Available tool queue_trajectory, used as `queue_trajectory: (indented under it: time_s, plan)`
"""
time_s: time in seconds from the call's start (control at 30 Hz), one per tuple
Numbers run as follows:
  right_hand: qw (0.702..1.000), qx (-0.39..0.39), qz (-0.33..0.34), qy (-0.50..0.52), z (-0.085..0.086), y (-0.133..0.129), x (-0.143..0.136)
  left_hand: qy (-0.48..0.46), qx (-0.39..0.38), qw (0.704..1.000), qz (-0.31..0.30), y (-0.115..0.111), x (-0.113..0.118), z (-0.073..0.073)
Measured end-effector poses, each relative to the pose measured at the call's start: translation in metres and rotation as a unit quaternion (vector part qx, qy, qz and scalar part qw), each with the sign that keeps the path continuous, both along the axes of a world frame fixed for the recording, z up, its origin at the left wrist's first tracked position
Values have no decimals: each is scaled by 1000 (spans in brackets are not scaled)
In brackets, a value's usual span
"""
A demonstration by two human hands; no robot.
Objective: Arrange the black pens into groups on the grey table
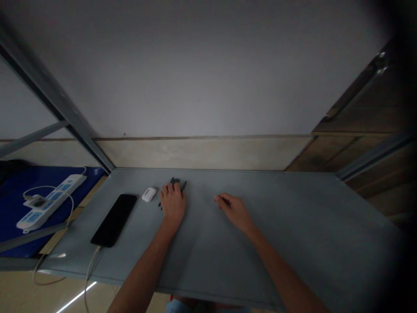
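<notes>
My left hand lies palm down on the grey tabletop, its fingers spread over a small pile of thin dark pieces. Most of the pile is hidden under the hand, and its kind is too small to make out. A few dark ends stick out beside the fingers. Over the middle of the table, my right hand is closed, thumb and forefinger pressed together. Whatever it may hold does not show. Just left of my left hand sits a white earphone case.
A black phone with a white cable lies on the grey table. Further left, a white power strip rests on a blue surface. Metal posts and a wall bound the table.
</notes>
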State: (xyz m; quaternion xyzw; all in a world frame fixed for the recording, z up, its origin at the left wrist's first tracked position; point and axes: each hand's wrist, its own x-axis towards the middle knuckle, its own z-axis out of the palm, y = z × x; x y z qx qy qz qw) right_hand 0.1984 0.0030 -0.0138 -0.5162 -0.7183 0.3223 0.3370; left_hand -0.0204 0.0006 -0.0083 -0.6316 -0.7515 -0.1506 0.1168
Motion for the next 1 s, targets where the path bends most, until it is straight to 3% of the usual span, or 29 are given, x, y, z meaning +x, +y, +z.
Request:
queue_trajectory:
  time_s: [0.23, 0.57, 0.7, 0.77, 0.9, 1.0]
  plan:
    - [1000, 2, 0, -4, 0, 0, 1, 17, 5, 998, 57, 1, -1, -16]
    - [1000, 16, 0, -20, -3, 2, 2, 23, -26, 999, 17, 0, 7, -18]
    - [999, 20, -13, -24, -3, 4, 5, 20, -36, 998, -47, -7, 19, -20]
    - [999, 23, -26, -17, -3, 5, 8, 20, -43, 993, -109, -12, 26, -20]
    - [997, 27, -75, -2, -2, 9, 14, 41, -66, 960, -268, -21, 36, -16]
    - [994, 35, -108, 1, -1, 10, 17, 52, -77, 934, -344, -26, 41, -12]
